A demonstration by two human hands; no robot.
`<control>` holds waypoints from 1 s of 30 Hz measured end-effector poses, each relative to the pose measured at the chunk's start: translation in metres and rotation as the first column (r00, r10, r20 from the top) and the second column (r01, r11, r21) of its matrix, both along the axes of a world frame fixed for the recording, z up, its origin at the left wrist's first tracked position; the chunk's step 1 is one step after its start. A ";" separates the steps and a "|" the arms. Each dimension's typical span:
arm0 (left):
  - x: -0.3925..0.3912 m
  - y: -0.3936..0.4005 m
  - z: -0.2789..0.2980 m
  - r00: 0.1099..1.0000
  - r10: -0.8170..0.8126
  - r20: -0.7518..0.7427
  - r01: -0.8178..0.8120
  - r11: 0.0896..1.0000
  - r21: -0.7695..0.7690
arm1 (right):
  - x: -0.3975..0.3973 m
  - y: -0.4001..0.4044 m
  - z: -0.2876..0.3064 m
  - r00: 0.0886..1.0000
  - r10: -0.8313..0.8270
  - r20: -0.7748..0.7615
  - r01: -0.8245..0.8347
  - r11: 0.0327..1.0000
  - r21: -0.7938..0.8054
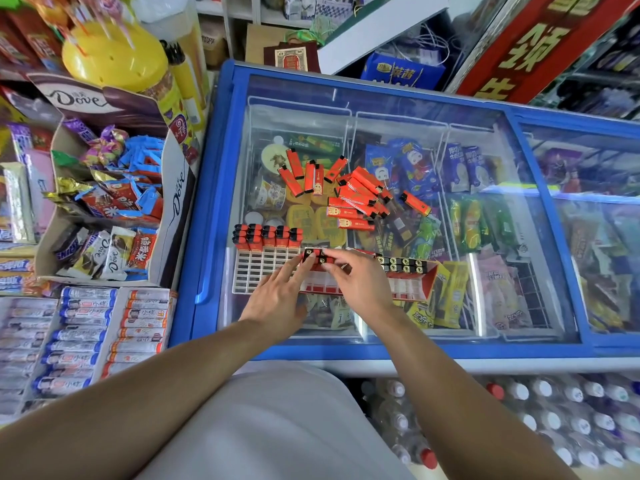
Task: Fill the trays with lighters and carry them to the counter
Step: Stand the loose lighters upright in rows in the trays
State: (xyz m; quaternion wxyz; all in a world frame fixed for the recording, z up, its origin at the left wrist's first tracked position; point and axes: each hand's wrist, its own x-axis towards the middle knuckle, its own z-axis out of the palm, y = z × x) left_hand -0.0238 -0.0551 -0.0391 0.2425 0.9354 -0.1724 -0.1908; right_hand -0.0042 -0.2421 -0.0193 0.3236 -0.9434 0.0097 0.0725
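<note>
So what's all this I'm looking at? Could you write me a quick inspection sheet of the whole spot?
Surface: glass freezer lid, blue-framed, ice creams beneath.
Job's things: white tray with one row of lighters standing; red tray partly filled; loose lighters scattered on the glass.
Clutter: nothing seen beyond the loose pile.
Hands: left hand and right hand together hold a few lighters over the trays.
Cables: nothing seen.
Surroundings: chocolate box left, water bottles below.
</note>
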 end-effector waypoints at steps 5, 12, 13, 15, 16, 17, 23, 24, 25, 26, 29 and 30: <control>-0.001 -0.001 0.005 0.999 -0.020 0.026 0.019 0.999 0.037 | 0.010 -0.008 0.007 0.988 -0.127 0.083 0.131 0.991 -0.041; 0.002 -0.005 0.005 0.984 -0.159 0.079 0.143 0.974 0.176 | 0.091 -0.058 0.003 0.982 -0.158 -0.107 0.120 0.947 -0.299; 0.003 -0.003 0.005 0.984 -0.166 0.067 0.150 0.971 0.188 | 0.097 -0.059 0.001 0.977 -0.140 -0.159 0.079 0.937 -0.341; 0.004 0.000 0.005 0.983 -0.175 0.058 0.160 0.966 0.202 | 0.102 -0.057 0.000 0.971 -0.102 -0.214 -0.003 0.898 -0.441; 0.004 0.001 0.004 0.982 -0.182 0.058 0.166 0.963 0.210 | 0.104 -0.057 -0.002 0.971 -0.090 -0.220 -0.029 0.874 -0.485; 0.004 0.002 0.004 0.980 -0.188 0.059 0.171 0.961 0.220 | 0.105 -0.057 -0.003 0.971 -0.093 -0.218 -0.033 0.860 -0.510; 0.003 0.000 0.004 0.983 -0.182 0.041 0.169 0.963 0.208 | 0.106 -0.065 -0.001 0.965 -0.152 -0.215 0.048 0.905 -0.422; 0.003 0.001 0.003 0.983 -0.179 0.042 0.168 0.965 0.199 | 0.104 -0.066 0.002 0.968 -0.156 -0.198 0.074 0.926 -0.371; 0.003 0.001 0.003 0.984 -0.174 0.041 0.164 0.969 0.182 | 0.102 -0.066 0.007 0.973 -0.152 -0.174 0.092 0.946 -0.311; 0.002 0.001 0.002 0.986 -0.162 0.035 0.155 0.976 0.153 | 0.099 -0.064 0.014 0.979 -0.145 -0.145 0.107 0.965 -0.239; 0.000 0.003 0.001 0.999 -0.041 0.034 0.041 0.999 -0.009 | 0.086 -0.045 0.042 0.996 -0.095 0.001 0.095 0.995 -0.021; 0.000 0.005 0.002 0.998 0.027 0.051 -0.023 0.997 -0.070 | 0.081 -0.035 0.053 0.997 -0.059 0.055 0.058 0.998 0.015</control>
